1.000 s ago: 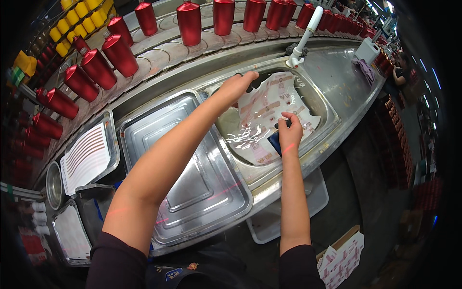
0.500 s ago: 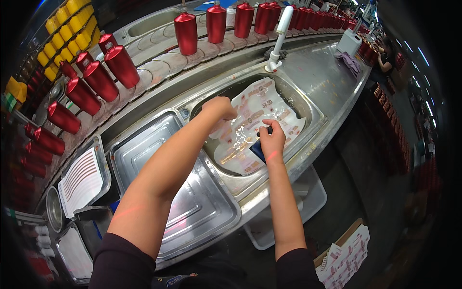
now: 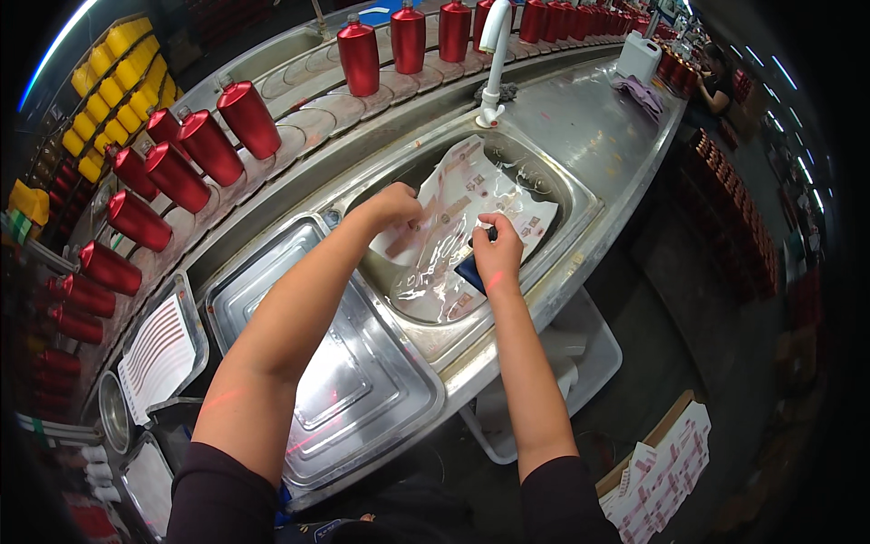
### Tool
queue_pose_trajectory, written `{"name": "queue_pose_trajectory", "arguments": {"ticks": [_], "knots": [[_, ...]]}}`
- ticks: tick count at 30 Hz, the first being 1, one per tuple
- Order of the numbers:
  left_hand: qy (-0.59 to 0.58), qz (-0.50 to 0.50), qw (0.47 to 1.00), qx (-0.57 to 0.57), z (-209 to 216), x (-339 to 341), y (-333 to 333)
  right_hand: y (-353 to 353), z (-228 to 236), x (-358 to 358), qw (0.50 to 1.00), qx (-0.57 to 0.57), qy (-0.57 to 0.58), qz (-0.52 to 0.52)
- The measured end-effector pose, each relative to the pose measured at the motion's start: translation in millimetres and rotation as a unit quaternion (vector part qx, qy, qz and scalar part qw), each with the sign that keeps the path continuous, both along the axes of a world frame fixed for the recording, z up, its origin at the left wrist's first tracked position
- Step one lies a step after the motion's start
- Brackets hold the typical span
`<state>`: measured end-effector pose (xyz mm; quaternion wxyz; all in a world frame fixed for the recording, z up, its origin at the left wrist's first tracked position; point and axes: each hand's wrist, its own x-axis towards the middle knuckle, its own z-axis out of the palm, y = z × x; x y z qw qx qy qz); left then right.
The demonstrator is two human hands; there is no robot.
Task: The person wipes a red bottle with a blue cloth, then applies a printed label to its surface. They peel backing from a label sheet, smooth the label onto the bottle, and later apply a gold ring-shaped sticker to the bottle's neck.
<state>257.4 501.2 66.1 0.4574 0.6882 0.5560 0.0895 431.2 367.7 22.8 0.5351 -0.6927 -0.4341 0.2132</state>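
A white sheet with brownish-red printed patches (image 3: 471, 190), probably decal paper, lies wet in the water of the steel sink (image 3: 584, 210). My left hand (image 3: 396, 207) is closed at the sheet's left edge, its fingertips partly hidden by the hand itself. Over the sheet's near right part is my right hand (image 3: 498, 257), fingers curled. From under it juts a flat dark blue piece (image 3: 469, 272), and a small black part shows between thumb and finger; whether they are one object I cannot tell.
Red bottles (image 3: 359, 59) stand along the curved conveyor (image 3: 313, 127) behind the sink. A white tap (image 3: 494, 82) rises at the sink's far rim. To the left lies a steel tray (image 3: 362, 399). Printed sheets (image 3: 666, 471) fill a box at lower right. Another person (image 3: 716, 91) sits far right.
My left hand has drawn the sheet's left side slightly toward the left, and the sheet lies differently in the water. The view has shifted a little. My right hand keeps its hold.
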Motion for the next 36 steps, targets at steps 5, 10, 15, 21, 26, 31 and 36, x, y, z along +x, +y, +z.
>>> {"name": "queue_pose_trajectory", "arguments": {"ticks": [5,10,15,21,26,31,36], "knots": [[-0.017,0.040,0.999,-0.011,23.9,6.4,-2.9,0.9,-2.9,2.0,1.000,0.023,0.002,-0.019],[-0.079,0.066,0.991,-0.082,54.8,8.2,-1.9,5.0,-11.1,5.8,0.997,0.066,0.012,-0.042],[-0.229,0.117,0.948,-0.187,79.5,10.3,-6.2,8.9,-13.4,8.6,0.994,0.045,0.083,-0.046],[-0.299,0.094,0.916,-0.251,113.4,14.8,-5.2,12.0,-25.9,18.6,0.998,-0.002,0.059,-0.038],[-0.356,0.076,0.906,-0.217,152.8,4.9,-9.5,24.5,-46.2,20.2,0.998,-0.032,0.046,-0.002],[-0.404,0.106,0.896,-0.150,193.6,-44.1,-45.0,18.9,-33.2,19.4,0.927,-0.161,0.265,0.209],[-0.433,0.225,0.867,-0.100,177.0,-120.4,-124.6,-1.0,2.3,17.8,0.790,-0.267,0.401,0.379]]}}
